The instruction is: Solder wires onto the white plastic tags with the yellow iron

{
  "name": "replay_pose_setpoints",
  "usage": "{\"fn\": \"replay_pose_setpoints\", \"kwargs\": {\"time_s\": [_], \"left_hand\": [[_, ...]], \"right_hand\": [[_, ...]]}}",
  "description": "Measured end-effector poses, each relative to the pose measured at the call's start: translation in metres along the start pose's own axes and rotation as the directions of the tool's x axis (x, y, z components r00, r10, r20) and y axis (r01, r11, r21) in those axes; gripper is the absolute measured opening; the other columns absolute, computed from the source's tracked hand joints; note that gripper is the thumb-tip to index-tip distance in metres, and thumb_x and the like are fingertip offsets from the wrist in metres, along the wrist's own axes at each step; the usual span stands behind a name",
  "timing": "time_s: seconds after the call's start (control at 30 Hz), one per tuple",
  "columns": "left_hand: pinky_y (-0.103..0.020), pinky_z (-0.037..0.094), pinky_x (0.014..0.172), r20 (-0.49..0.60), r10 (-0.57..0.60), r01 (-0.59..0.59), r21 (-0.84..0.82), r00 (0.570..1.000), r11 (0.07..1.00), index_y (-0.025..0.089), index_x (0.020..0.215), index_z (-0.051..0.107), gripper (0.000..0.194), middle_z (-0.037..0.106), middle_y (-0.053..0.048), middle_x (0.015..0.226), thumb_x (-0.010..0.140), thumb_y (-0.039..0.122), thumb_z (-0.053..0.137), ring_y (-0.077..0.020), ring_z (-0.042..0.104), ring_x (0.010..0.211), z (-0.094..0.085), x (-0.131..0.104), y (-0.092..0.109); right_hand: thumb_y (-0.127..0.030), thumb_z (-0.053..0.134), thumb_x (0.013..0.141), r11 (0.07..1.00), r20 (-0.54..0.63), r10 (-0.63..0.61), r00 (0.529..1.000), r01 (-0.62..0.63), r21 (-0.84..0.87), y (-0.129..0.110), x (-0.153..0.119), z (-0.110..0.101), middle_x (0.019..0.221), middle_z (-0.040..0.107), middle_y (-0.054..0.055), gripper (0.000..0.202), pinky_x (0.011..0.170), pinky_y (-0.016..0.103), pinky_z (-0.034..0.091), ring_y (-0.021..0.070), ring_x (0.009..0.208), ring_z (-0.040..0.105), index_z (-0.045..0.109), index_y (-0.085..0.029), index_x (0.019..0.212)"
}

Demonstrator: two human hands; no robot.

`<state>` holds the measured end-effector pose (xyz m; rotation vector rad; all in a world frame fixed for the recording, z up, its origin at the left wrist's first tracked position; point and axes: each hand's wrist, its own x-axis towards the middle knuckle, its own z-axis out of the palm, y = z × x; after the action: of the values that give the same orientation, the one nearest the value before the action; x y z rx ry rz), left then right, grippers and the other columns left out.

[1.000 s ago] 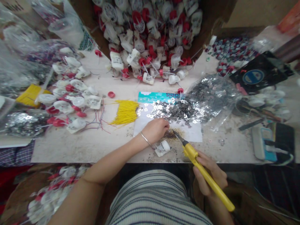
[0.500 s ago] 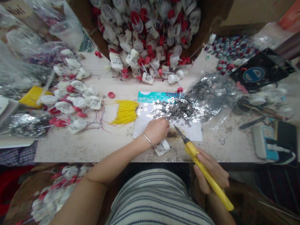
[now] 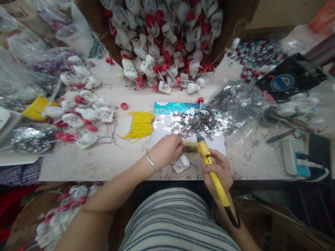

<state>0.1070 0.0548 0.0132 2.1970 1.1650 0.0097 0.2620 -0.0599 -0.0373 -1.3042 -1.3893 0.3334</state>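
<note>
My right hand (image 3: 218, 170) grips a yellow soldering iron (image 3: 213, 169). The iron points up and away from me, its dark tip at the near edge of a pile of small shiny metal pieces (image 3: 193, 122). To the left, my left hand (image 3: 167, 148) is closed in a pinch above the white sheet (image 3: 220, 146); what its fingers hold is too small to make out. Just below that hand lies a white plastic part (image 3: 181, 164), free of both hands. A brown, dirty patch (image 3: 191, 149) marks the sheet between the two hands.
Yellow wires (image 3: 140, 124) lie bundled left of the sheet. White and red parts (image 3: 86, 115) cover the left side, and a big cardboard box (image 3: 235, 21) of similar parts stands behind. At right are a plastic bag of metal pieces (image 3: 235, 104), a black box (image 3: 290, 78) and a power adapter (image 3: 295, 158).
The soldering iron has moved left and forward, its tip now at the metal pieces. My left hand has shifted slightly left, uncovering more of the white plastic part, which stays put.
</note>
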Motion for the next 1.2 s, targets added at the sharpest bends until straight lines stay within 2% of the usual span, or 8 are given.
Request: {"fn": "replay_pose_setpoints", "kwargs": {"time_s": [0.13, 0.23, 0.37, 0.47, 0.6, 0.77, 1.03, 1.2], "left_hand": [[-0.021, 0.044, 0.056, -0.216, 0.143, -0.212, -0.341, 0.966, 0.916, 0.016, 0.077, 0.070, 0.009, 0.067, -0.002, 0.069, 0.077, 0.015, 0.060, -0.0103, 0.057, 0.059, 0.003, -0.014, 0.012], [-0.020, 0.048, 0.058, -0.434, 0.043, -0.269, -0.476, 0.900, 0.838, 0.016, 0.083, 0.070, 0.009, 0.071, -0.003, 0.076, 0.080, 0.020, 0.063, -0.0102, 0.061, 0.064, 0.002, -0.021, 0.010], [-0.021, 0.049, 0.062, -0.644, -0.020, -0.255, -0.331, 0.765, 0.908, 0.015, 0.088, 0.068, 0.010, 0.070, -0.003, 0.077, 0.083, 0.020, 0.061, -0.0109, 0.062, 0.068, -0.009, -0.033, -0.007], [-0.023, 0.049, 0.070, -0.696, 0.064, -0.219, -0.136, 0.715, 0.966, 0.014, 0.085, 0.066, 0.008, 0.069, -0.004, 0.079, 0.084, 0.017, 0.059, -0.0118, 0.062, 0.074, -0.016, -0.047, -0.020], [-0.023, 0.049, 0.069, -0.636, 0.035, -0.087, -0.051, 0.771, 0.995, 0.013, 0.084, 0.068, 0.007, 0.068, -0.004, 0.075, 0.081, 0.017, 0.063, -0.0120, 0.062, 0.069, -0.015, -0.068, -0.032], [-0.019, 0.050, 0.058, -0.346, -0.151, -0.013, -0.429, 0.926, 0.903, 0.018, 0.079, 0.072, 0.008, 0.072, -0.002, 0.073, 0.076, 0.024, 0.069, -0.0118, 0.064, 0.062, 0.005, -0.084, -0.031], [-0.016, 0.044, 0.043, -0.126, -0.377, 0.012, -0.939, 0.918, 0.342, 0.017, 0.080, 0.072, 0.016, 0.063, 0.001, 0.055, 0.073, 0.031, 0.070, -0.0063, 0.051, 0.043, 0.040, -0.066, -0.011], [-0.020, 0.047, 0.048, -0.167, -0.448, -0.026, -0.952, 0.879, 0.305, 0.015, 0.079, 0.071, 0.021, 0.064, -0.001, 0.064, 0.071, 0.034, 0.072, -0.0079, 0.052, 0.049, 0.046, -0.066, -0.011]], "right_hand": [[0.000, 0.066, 0.068, 0.998, -0.030, -0.055, 0.998, 0.055, 0.012, -0.008, 0.018, 0.020, 0.118, 0.052, 0.001, 0.024, 0.076, 0.028, 0.061, 0.0161, 0.103, 0.061, 0.051, -0.019, 0.067], [-0.003, 0.068, 0.067, 0.995, 0.008, -0.018, 1.000, 0.017, 0.100, -0.009, 0.018, 0.018, 0.119, 0.050, 0.002, 0.026, 0.077, 0.030, 0.061, 0.0181, 0.106, 0.060, 0.048, -0.019, 0.066], [-0.006, 0.069, 0.066, 0.989, 0.218, -0.145, 0.965, 0.143, 0.023, -0.002, 0.001, 0.013, 0.128, 0.044, 0.005, 0.022, 0.076, 0.032, 0.062, 0.0202, 0.107, 0.059, 0.053, -0.019, 0.072], [-0.002, 0.063, 0.069, 0.989, 0.217, -0.140, 0.966, 0.149, -0.024, 0.002, -0.008, 0.015, 0.126, 0.047, 0.004, 0.020, 0.070, 0.027, 0.061, 0.0163, 0.101, 0.062, 0.056, -0.020, 0.074], [-0.006, 0.069, 0.067, 0.995, -0.018, 0.088, 0.996, -0.089, -0.042, -0.004, 0.000, 0.015, 0.118, 0.052, 0.004, 0.023, 0.076, 0.030, 0.059, 0.0164, 0.100, 0.063, 0.050, -0.019, 0.066], [-0.013, 0.068, 0.071, 0.965, -0.129, 0.260, 0.957, -0.263, -0.002, -0.006, 0.011, 0.012, 0.111, 0.055, 0.007, 0.022, 0.082, 0.033, 0.056, 0.0196, 0.111, 0.058, 0.047, -0.019, 0.066], [-0.006, 0.068, 0.068, 0.998, 0.035, -0.014, 0.999, 0.016, -0.057, -0.005, 0.013, 0.024, 0.116, 0.052, 0.003, 0.022, 0.077, 0.029, 0.057, 0.0149, 0.099, 0.062, 0.051, -0.019, 0.068], [-0.004, 0.067, 0.068, 0.999, -0.017, 0.039, 0.999, -0.040, -0.025, -0.005, 0.014, 0.026, 0.118, 0.050, 0.003, 0.023, 0.075, 0.030, 0.059, 0.0158, 0.098, 0.063, 0.051, -0.019, 0.069]]}}
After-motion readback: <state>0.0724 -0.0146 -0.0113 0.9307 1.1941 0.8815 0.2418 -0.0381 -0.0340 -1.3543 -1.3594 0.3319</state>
